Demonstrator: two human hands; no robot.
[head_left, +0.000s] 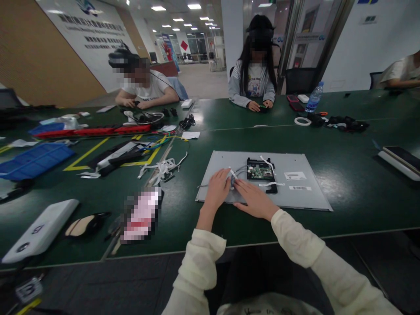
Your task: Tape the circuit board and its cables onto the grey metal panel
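A flat grey metal panel (315,192) lies on the table before me, with a green circuit board (260,169) in a black frame mounted on it. Strips of white tape (271,184) stick across the frame. From the board a grey cable (242,169) runs left to my hands. My left hand (216,189) is closed, its thumb and fingers around the bunched part of the cable, beside another white tape strip. My right hand (255,199) lies low over the panel, fingers stretched to the same cable and thumb apart near the panel's front edge. The fingertips partly hide the cable.
Left of the panel are tangled white strips (162,169), a pink-screened phone (142,215), a white power bank-like box (41,229) and a blue tray (36,159). Two people sit across the table. A water bottle (315,98) and tape roll (302,121) stand at the far right.
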